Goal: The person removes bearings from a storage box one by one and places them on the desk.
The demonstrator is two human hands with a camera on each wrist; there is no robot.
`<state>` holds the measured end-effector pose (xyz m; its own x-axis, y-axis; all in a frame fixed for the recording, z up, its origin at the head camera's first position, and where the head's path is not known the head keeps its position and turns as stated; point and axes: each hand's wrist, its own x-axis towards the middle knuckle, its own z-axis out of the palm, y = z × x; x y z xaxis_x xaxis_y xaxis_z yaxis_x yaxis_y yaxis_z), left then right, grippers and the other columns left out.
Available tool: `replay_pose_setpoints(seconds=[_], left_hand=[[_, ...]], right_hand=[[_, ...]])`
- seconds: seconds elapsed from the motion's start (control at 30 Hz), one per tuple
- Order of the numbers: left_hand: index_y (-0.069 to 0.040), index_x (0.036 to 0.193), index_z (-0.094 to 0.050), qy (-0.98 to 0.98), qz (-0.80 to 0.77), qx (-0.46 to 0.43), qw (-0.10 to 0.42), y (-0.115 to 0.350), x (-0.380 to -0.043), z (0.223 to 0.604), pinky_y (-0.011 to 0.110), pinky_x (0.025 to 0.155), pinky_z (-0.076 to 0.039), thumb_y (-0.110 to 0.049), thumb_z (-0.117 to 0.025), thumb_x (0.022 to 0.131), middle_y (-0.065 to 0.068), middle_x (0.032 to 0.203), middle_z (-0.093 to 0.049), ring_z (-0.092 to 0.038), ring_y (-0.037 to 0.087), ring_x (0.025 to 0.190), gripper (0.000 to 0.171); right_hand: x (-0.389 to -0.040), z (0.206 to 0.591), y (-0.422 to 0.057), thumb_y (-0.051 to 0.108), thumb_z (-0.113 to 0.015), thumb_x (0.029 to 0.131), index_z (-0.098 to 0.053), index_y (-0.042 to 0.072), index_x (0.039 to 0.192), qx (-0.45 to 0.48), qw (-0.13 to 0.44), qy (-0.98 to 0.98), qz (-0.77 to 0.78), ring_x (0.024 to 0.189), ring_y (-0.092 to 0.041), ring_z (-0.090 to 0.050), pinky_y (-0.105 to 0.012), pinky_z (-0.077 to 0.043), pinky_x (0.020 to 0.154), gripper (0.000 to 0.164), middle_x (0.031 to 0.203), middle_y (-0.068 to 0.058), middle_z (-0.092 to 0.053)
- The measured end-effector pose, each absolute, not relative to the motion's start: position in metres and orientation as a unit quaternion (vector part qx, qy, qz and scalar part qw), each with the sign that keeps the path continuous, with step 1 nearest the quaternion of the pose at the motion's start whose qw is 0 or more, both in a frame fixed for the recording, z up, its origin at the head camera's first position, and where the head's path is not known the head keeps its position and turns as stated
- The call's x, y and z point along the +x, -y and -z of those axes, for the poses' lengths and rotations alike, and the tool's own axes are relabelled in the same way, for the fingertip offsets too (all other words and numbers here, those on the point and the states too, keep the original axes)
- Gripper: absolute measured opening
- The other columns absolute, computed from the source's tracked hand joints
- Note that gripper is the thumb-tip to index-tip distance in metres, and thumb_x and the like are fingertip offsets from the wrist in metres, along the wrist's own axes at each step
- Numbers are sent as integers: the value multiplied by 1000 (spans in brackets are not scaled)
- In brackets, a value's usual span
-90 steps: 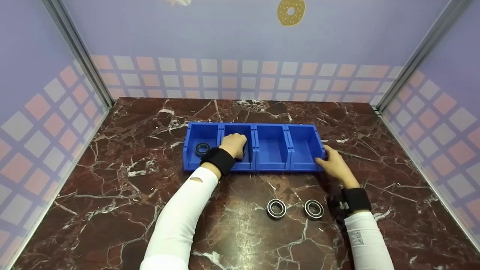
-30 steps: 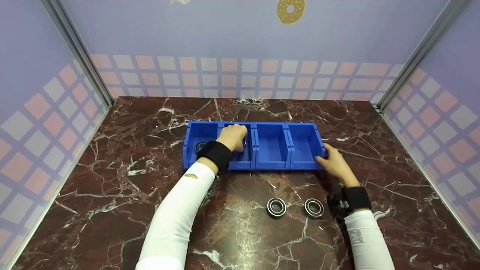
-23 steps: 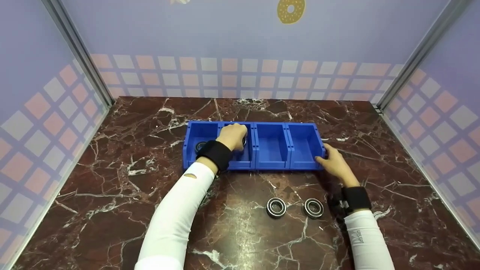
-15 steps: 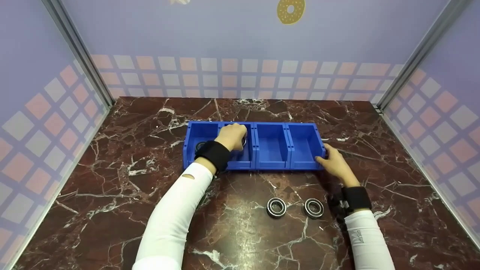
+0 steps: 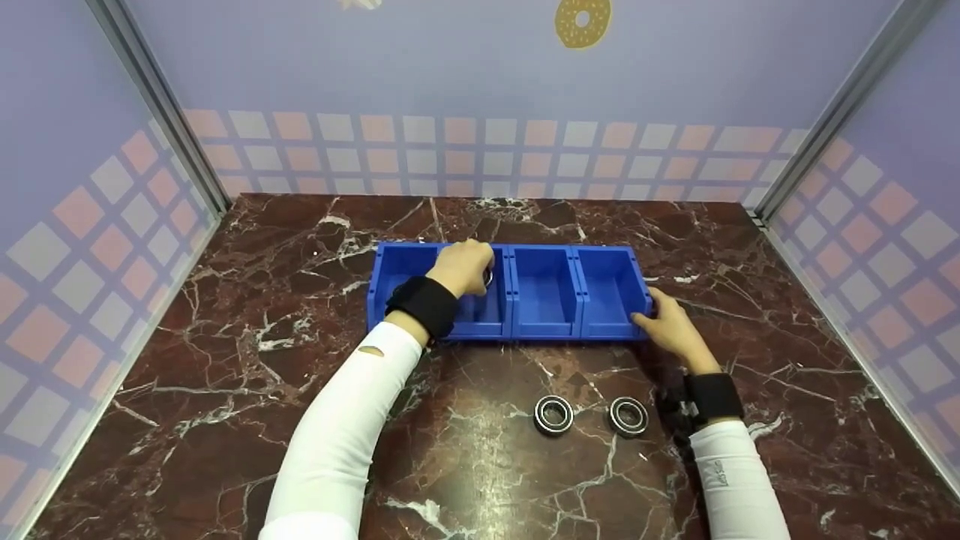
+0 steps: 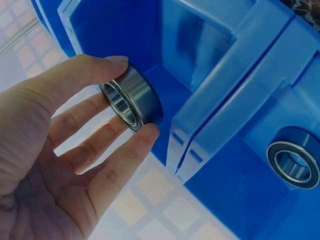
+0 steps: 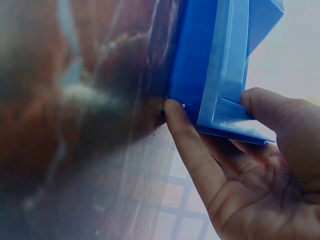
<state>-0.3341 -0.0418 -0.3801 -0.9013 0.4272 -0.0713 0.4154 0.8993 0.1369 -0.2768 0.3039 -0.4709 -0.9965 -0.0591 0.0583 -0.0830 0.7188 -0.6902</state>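
Note:
My left hand [image 5: 461,268] pinches a ball bearing [image 6: 142,97] between thumb and fingertips, over the second compartment from the left of a row of blue bins [image 5: 543,330]. In the left wrist view the bearing is tilted, its bore facing the palm. Another bearing [image 6: 300,137] lies in the leftmost bin; in the head view the black wristband covers it. My right hand [image 5: 671,326] grips the right end of the row. In the right wrist view its thumb is at the bin's edge [image 7: 232,107], with fingers against the outer side and underneath.
Two more bearings, one on the left [image 5: 553,430] and one on the right [image 5: 628,432], lie flat on the dark red marbled table [image 5: 225,420] in front of the bins. Lilac panels [image 5: 480,67] with a square pattern stand behind and at both sides.
My left hand has lifted slightly and shifted back with the bearing, and its wristband now covers the bearing in the leftmost bin. The right hand keeps its place on the row.

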Motion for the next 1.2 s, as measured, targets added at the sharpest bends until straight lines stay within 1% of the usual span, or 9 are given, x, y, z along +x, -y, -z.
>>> replay_pose_setpoints(seconds=[0.23,0.6,0.97,1.2], left_hand=[[-7,122,-73,-972,-62,221,47,44,-331,374,50,97,-58,-10,-80,80,17,127,-72,-70,37,117,43],[-7,116,-75,-970,-53,235,28,43,-326,367,50,96,-59,-10,-79,80,18,124,-72,-70,38,114,36],[-7,118,-73,-970,-47,234,31,42,-322,364,50,96,-58,-9,-77,82,18,124,-71,-69,38,115,36],[-6,115,-74,-969,-51,239,29,44,-320,361,51,96,-58,-8,-78,81,18,123,-72,-69,38,114,34]], right_hand=[[-277,471,-304,3,-60,96,-45,-13,143,43,19,927,-373,120,-49,-60,-60,-46,108,52,131,-40,-60],[-278,472,-305,3,-57,96,-43,-13,146,37,13,927,-373,123,-48,-59,-60,-45,110,54,133,-40,-59],[-278,472,-304,2,-57,96,-43,-12,146,37,12,925,-378,122,-48,-59,-60,-45,110,54,134,-40,-59],[-277,471,-303,2,-58,96,-44,-13,145,39,11,925,-378,120,-47,-60,-59,-46,108,53,131,-40,-60]])
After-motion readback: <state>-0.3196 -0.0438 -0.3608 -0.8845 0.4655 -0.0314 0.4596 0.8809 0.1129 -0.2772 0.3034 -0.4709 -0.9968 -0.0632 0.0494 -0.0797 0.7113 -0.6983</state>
